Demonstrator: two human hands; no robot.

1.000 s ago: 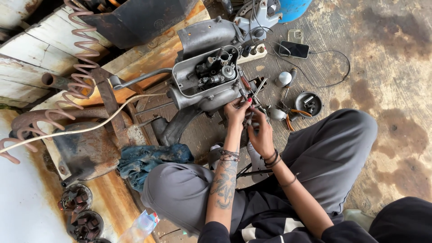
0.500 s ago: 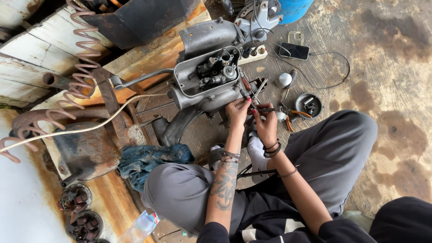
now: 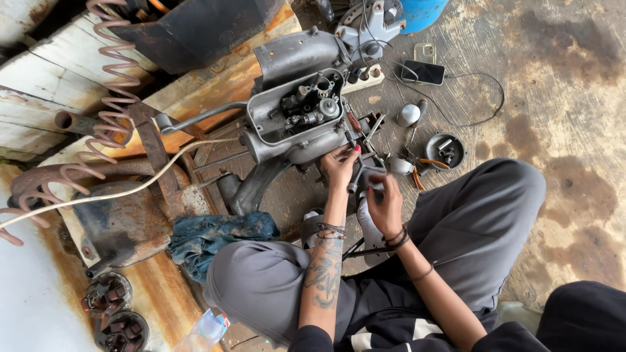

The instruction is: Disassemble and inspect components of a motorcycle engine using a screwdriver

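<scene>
stained concrete floor [image 3: 574, 130], perhaps damp, weathered planks [image 3: 39, 78]

The stained concrete floor [image 3: 574, 130] carries most of the clutter — a dark phone [image 3: 422, 72] with its thin cable looping away, a round silver cap [image 3: 409, 115], orange-handled pliers [image 3: 422, 168] and a black round cup [image 3: 445, 150] (small parts inside). Worn wooden planks [image 3: 195, 85] lie to the left, bearing the grey engine casing [image 3: 297, 117]. A crumpled blue rag [image 3: 218, 234] lies near the rusty metal housing [image 3: 124, 225].
</scene>
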